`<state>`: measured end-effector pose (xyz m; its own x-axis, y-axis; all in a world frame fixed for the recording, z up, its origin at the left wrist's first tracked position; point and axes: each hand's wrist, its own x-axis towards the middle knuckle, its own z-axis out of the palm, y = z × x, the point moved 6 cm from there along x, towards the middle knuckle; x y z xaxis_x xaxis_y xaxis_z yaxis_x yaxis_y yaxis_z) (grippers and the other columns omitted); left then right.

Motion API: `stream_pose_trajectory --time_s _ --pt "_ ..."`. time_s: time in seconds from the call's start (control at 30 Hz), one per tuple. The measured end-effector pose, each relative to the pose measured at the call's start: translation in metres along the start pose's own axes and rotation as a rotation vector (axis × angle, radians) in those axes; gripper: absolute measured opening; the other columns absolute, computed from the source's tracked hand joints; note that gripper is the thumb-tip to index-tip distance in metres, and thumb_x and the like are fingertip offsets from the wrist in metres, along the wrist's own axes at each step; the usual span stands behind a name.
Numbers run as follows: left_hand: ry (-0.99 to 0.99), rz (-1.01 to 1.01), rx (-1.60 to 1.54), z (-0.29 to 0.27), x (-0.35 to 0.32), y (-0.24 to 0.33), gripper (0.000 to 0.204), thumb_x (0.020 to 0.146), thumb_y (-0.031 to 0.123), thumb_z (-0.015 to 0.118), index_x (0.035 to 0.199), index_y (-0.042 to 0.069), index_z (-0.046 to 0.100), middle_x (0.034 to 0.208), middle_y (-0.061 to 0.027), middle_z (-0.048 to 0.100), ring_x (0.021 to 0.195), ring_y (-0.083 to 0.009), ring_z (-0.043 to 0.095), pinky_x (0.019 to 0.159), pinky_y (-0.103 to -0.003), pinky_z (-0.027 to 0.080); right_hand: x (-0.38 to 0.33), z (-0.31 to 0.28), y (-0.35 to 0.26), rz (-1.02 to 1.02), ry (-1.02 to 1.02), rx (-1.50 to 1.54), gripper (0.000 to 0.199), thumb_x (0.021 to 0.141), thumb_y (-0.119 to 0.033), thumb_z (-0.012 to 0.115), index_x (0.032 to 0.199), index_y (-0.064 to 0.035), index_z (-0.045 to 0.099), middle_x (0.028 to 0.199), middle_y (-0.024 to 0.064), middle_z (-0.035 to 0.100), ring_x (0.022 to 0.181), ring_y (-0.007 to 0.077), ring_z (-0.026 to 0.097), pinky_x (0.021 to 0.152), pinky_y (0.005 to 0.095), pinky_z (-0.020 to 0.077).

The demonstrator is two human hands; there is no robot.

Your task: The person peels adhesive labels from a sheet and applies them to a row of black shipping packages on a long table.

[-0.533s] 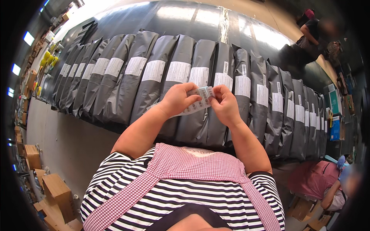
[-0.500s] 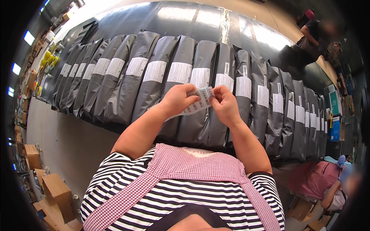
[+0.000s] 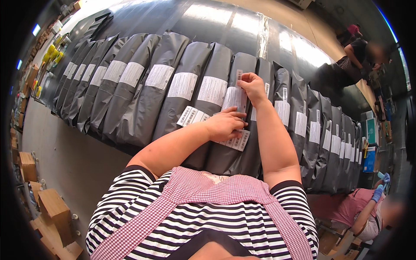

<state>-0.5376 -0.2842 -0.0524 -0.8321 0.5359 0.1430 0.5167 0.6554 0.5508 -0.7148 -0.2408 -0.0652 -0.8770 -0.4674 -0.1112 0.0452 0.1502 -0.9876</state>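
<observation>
My right hand [image 3: 255, 89] has its thumb and fingers pinched at the lower end of a small barcode sticker [image 3: 239, 75], which lies against a grey plastic mailing bag [image 3: 244, 60]. Just below the sticker, a larger white printed label [image 3: 234, 98] is on the same bag. My left hand [image 3: 225, 125] holds a strip of barcode stickers [image 3: 193, 116] low over the bags, its fingers resting near the white label. The strip shows on both sides of that hand; its middle is hidden.
Grey bags stand packed in a long row on the dark table [image 3: 173, 17], several on the right bearing barcode stickers. A person in dark clothes [image 3: 359, 54] is at the far right; another with blue gloves [image 3: 376, 193] is near right. Cardboard boxes [image 3: 56, 208] stand lower left.
My hands have parted. The right moved up to the bag with a single sticker, while the left lowered the strip onto the bags. The view has shifted slightly.
</observation>
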Motion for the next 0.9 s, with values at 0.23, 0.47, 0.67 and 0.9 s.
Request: stream_pose_trajectory --time_s 0.23,0.47,0.67,0.9 --pt "0.026 0.007 -0.039 0.002 -0.002 -0.004 0.029 0.089 0.028 0.066 0.107 0.005 0.067 0.126 -0.0061 0.067 0.140 -0.0257 0.041 0.123 -0.049 0.017 0.006 0.006 0.008 -0.022 0.053 -0.029 0.021 0.080 -0.003 0.076 0.099 0.0016 0.069 0.090 0.0063 0.072 0.077 0.0122 0.065 0.069 0.0258 0.0524" --pt "0.040 0.015 -0.063 0.003 -0.002 -0.005 0.021 0.089 0.026 0.067 0.097 0.007 0.066 0.129 -0.0046 0.065 0.141 -0.0260 0.042 0.123 -0.051 0.016 0.009 0.006 0.012 -0.041 0.091 -0.044 0.021 0.080 -0.003 0.077 0.098 0.0018 0.069 0.088 0.0072 0.072 0.077 0.0124 0.066 0.068 0.0260 0.0528" --pt "0.041 0.013 -0.064 0.003 -0.002 -0.005 0.022 0.089 0.026 0.067 0.098 0.007 0.067 0.128 -0.0047 0.066 0.140 -0.0259 0.042 0.122 -0.051 0.016 0.009 0.008 0.012 -0.100 0.081 -0.140 0.020 0.079 -0.003 0.077 0.097 0.0006 0.070 0.086 0.0070 0.073 0.075 0.0131 0.066 0.071 0.0275 0.0534" --pt "0.046 0.005 -0.062 0.001 -0.003 -0.004 0.022 0.089 0.027 0.067 0.098 0.006 0.067 0.128 -0.0047 0.066 0.140 -0.0257 0.043 0.122 -0.050 0.016 -0.004 0.014 -0.007 -0.177 0.004 -0.490 0.034 0.073 -0.003 0.081 0.104 -0.0017 0.069 0.093 0.0065 0.072 0.083 0.0160 0.067 0.077 0.0277 0.0533"
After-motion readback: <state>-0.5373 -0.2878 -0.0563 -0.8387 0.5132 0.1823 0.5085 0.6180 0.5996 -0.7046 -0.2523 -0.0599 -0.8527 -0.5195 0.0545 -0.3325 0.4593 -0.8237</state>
